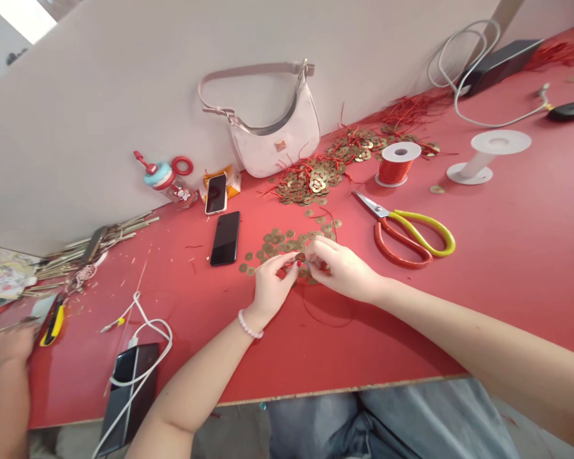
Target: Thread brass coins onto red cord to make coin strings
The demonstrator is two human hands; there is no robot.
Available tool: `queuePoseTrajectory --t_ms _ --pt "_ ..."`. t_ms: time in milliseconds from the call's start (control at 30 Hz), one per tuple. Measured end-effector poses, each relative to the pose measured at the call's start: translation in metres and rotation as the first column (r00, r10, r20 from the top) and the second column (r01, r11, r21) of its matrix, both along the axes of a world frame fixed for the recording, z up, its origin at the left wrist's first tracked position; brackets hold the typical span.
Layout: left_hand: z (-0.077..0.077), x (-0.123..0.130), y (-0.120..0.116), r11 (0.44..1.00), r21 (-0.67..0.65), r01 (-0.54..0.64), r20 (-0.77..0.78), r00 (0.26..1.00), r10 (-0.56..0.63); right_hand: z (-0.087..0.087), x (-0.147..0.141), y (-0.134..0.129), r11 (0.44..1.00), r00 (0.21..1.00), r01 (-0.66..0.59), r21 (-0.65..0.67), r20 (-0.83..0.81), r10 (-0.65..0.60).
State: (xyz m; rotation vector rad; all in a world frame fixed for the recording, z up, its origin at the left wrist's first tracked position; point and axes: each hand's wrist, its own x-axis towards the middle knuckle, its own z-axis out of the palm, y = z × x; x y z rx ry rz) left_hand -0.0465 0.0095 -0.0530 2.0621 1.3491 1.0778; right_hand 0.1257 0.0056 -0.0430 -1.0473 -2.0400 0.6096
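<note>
My left hand (pixel 273 284), with a pink bead bracelet (pixel 249 324) at the wrist, pinches a brass coin (pixel 300 257) between thumb and forefinger. Beside it my right hand (pixel 337 268) has its fingers closed around a thin red cord (pixel 335 223), part of which loops down over the red table. Loose brass coins (pixel 277 239) are scattered beneath and behind both hands. Farther back lies a heap of coins tied with red cord (pixel 310 178). Red- and yellow-handled scissors (pixel 402 236) rest open to the right, near a spool of red cord (pixel 396 171).
Two phones (pixel 225 238) and a cup (pixel 172 185) lie back left; a pale handbag (pixel 277 137) leans on the wall. An empty spool (pixel 483 159) stands right. A power bank (pixel 131 382) with white cable sits at the front-left edge. Another person's hand (pixel 12 344) is far left.
</note>
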Motion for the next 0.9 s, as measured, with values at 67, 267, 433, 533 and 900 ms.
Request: queuePoseTrajectory --t_ms 67,267,433,533,900 --pt "0.0004 0.0002 -0.0003 1.000 0.004 0.003 0.001 1.000 -0.003 -0.0004 -0.0003 0.0000 1.000 1.000 0.000 -0.006 0.015 0.000" --pt "0.0012 -0.0004 -0.0002 0.999 0.009 0.032 0.011 0.999 -0.032 0.0003 -0.0009 0.0013 1.000 1.000 -0.010 -0.026 -0.002 0.010" --pt "0.0009 -0.0012 -0.0005 0.999 -0.022 0.033 0.011 0.999 -0.032 0.0025 -0.0012 0.0017 0.995 0.999 -0.014 -0.098 -0.037 0.010" --pt "0.0015 -0.0010 -0.0008 0.999 -0.044 0.020 0.036 0.999 -0.018 0.0040 -0.0012 0.0016 0.993 0.999 -0.014 -0.121 -0.041 0.009" --pt "0.0029 -0.0006 -0.0001 0.999 -0.043 -0.001 0.070 0.998 0.004 0.0060 0.0031 0.0064 0.996 0.999 0.048 -0.075 0.019 -0.046"
